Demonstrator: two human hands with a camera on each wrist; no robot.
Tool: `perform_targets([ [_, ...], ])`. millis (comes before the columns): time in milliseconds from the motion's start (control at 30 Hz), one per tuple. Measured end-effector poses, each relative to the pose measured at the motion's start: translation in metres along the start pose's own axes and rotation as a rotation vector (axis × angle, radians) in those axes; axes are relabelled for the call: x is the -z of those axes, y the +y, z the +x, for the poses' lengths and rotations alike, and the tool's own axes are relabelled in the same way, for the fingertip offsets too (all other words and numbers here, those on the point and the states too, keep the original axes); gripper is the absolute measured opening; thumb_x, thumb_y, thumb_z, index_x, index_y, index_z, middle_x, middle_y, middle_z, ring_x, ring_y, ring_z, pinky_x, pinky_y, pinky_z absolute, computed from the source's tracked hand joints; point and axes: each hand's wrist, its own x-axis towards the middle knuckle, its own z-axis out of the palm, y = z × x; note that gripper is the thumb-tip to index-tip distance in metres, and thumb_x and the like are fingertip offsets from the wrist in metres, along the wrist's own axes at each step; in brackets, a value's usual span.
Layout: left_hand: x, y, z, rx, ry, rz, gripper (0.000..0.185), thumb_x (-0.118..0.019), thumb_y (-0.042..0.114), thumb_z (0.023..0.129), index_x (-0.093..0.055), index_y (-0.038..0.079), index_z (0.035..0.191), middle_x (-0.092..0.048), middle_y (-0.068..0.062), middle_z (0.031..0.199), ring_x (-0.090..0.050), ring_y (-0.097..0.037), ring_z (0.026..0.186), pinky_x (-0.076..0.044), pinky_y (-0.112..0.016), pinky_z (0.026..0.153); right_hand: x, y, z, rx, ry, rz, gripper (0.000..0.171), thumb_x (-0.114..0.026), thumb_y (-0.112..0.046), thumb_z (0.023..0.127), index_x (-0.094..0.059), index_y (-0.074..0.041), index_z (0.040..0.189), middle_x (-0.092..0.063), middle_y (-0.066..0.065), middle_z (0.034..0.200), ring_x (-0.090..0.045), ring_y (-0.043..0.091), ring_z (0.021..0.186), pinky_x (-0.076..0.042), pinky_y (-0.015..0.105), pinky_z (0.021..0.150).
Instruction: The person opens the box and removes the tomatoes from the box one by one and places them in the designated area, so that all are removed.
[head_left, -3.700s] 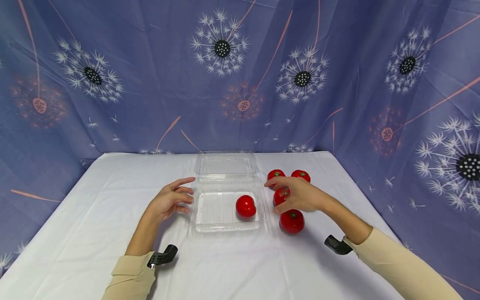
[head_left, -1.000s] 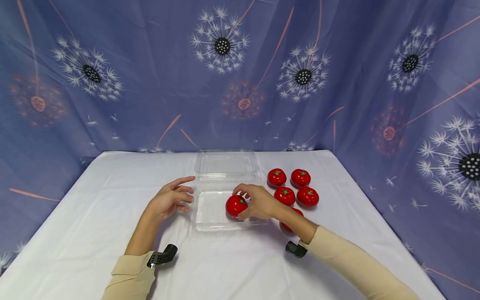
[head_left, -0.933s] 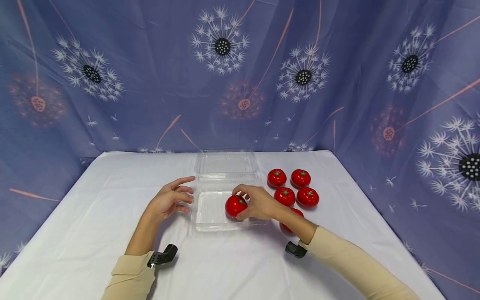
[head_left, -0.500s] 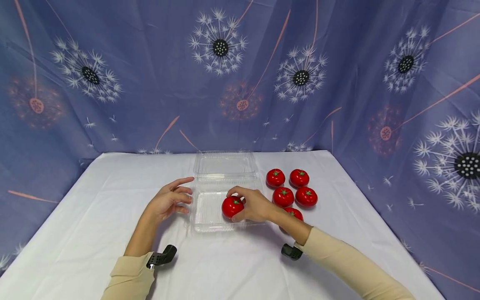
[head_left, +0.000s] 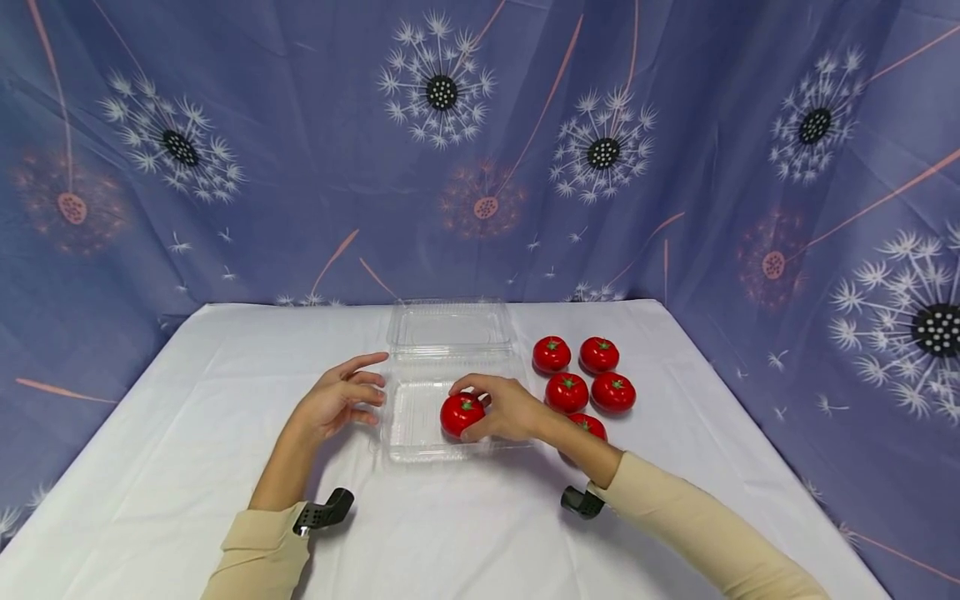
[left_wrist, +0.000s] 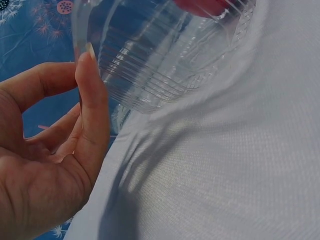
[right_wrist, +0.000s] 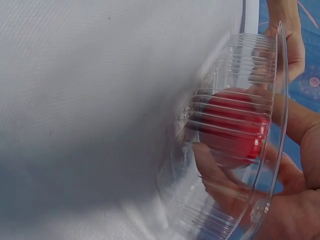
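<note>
White cloth covered the table, and a blue dandelion-print curtain hung behind and around it. At the middle lay a clear plastic clamshell box, its lid folded flat toward the curtain so that the tray stayed open from above. A red tomato sat low in the tray, toward its right half, and the right hand was cupped round it, thumb underneath at the near side and fingers arched over the top; the right wrist view showed the fruit and those curled fingers through the tray's ribbed wall, which suggested the hand had reached in over the rim and was keeping the round fruit from rolling on the smooth plastic. The left hand rested on the cloth at the tray's left edge, fingers relaxed and spread, gripping nothing; in the left wrist view one fingertip stood right at the box's corner, though whether it actually touched could not be told. Placed there, it seemed ready to steady the light box against sliding. Just right of the tray five more tomatoes stood close together on the cloth, stems up, within easy reach of the right arm, whose sleeve partly covered the nearest one. A black camera mount showed at each wrist.
</note>
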Motion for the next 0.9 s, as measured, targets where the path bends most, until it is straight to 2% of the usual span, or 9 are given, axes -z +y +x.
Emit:
perform_targets([
  [533, 0.0018, -0.0004, 0.0000, -0.003, -0.007, -0.006, 0.077, -0.065, -0.008, 0.086, -0.035, 0.005, 0.156, -0.057, -0.007, 0.107, -0.065, -0.012, 0.075, -0.061, -0.030, 0.058, -0.0044, -0.0014, 0.0000, 0.007, 0.044, -0.022, 0.060, -0.089, -0.022, 0.074, -0.065, -0.020, 0.130, -0.068, 0.007, 0.118, -0.063, 0.022, 0.101, -0.057, 0.032, 0.083],
  [900, 0.0029, -0.0018, -0.0006, -0.017, -0.024, -0.013, 0.077, -0.066, -0.007, 0.087, -0.035, 0.005, 0.156, -0.057, -0.007, 0.108, -0.066, -0.012, 0.077, -0.061, -0.029, 0.058, 0.0049, -0.0078, -0.0003, -0.018, 0.075, -0.042, 0.060, -0.087, -0.019, 0.077, -0.065, -0.021, 0.133, -0.068, 0.007, 0.123, -0.064, 0.026, 0.107, -0.057, 0.035, 0.088],
])
